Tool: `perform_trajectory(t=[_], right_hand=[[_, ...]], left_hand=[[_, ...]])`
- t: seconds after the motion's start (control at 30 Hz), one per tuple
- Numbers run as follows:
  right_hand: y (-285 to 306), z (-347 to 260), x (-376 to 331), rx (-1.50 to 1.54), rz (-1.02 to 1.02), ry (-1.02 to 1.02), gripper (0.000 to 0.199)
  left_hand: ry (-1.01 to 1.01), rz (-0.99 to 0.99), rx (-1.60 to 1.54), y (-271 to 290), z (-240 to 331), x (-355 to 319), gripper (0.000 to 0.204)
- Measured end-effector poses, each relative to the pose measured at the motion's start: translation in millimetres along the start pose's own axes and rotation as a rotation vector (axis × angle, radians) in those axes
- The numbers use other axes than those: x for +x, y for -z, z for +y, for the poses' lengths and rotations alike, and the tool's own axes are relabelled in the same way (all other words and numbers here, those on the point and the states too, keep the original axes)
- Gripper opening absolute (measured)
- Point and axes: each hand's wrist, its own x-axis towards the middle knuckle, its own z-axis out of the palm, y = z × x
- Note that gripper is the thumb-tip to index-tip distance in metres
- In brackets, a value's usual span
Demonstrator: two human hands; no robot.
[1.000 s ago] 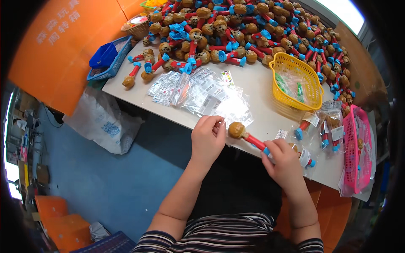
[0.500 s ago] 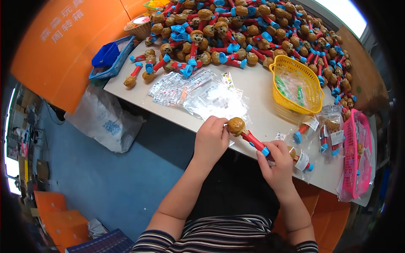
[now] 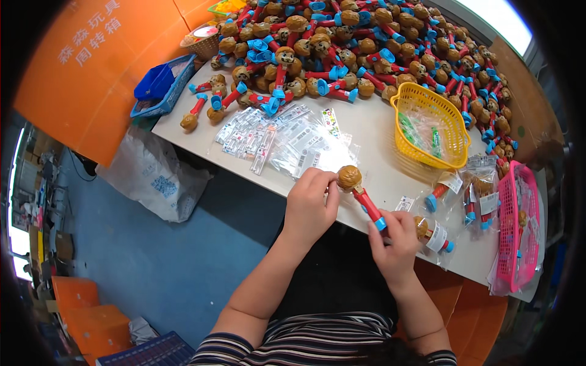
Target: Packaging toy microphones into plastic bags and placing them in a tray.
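Between my hands, slantwise over the table's front edge, is a toy stick with a brown figure head (image 3: 350,177), a red handle (image 3: 367,204) and a blue base. My right hand (image 3: 395,244) grips it by the blue end. At the head end, my left hand (image 3: 312,201) is pinched closed with its fingertips against the head's left side; whether anything small is between them cannot be made out. Just right of my right hand lies a similar toy in a clear bag with a white label (image 3: 437,236). Beyond my left hand lie clear printed bags (image 3: 305,137).
A large heap of the same toys (image 3: 329,49) covers the far table. A yellow basket (image 3: 461,149) holds clear and green packets. Bagged toys (image 3: 473,192) lie near a pink basket (image 3: 506,244) at right. A blue basket (image 3: 163,105) stands far left, above a white plastic bag (image 3: 155,177).
Both hands and the toy have shifted slightly; the head end has moved a little right and the stick now points more steeply down. The grips look the same.
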Motion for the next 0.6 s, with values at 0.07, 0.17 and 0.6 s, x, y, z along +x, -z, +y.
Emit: perform_trajectory(t=[0.07, 0.17, 0.6], right_hand=[[-4, 4, -3, -0.06, -0.004, 0.091, 0.031], [-7, 4, -3, -0.174, -0.002, 0.258, 0.032], [-18, 2, 11, 0.233, 0.132, -0.097, 0.027]], left_hand=[[-0.048, 0.027, -0.003, 2, 5, 5, 0.014], [-0.115, -0.028, -0.002, 0, 8, 7, 0.014], [-0.26, -0.119, 0.071, -10, 32, 4, 0.019]])
